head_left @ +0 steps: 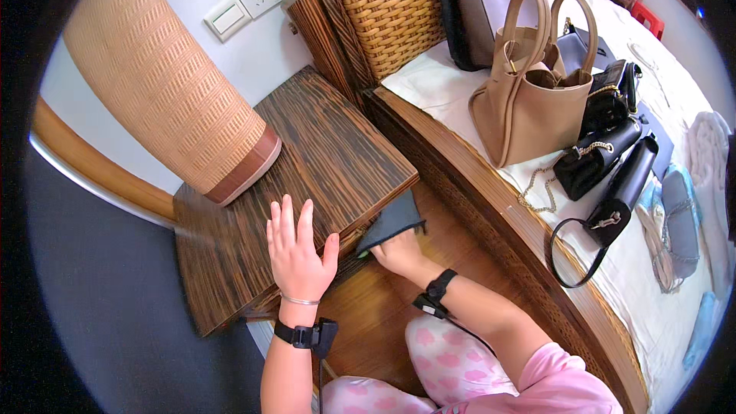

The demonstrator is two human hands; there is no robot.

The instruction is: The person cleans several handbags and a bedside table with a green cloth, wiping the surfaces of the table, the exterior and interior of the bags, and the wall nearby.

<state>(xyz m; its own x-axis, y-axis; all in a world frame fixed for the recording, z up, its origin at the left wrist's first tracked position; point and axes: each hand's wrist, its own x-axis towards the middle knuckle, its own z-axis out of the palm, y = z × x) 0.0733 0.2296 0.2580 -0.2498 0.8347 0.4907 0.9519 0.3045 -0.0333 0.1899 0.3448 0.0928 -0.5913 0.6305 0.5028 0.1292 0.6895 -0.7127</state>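
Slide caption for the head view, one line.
Right hand holds a dark cloth beside a wooden nightstand; left hand is open.

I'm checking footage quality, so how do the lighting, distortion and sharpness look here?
Head view: a black round border hides the corners, and the bed frame bows with fisheye distortion; head view: the white sheet looks bright, and the black bags catch highlights; head view: the left hand looks fairly clear, the cloth dark with little detail.
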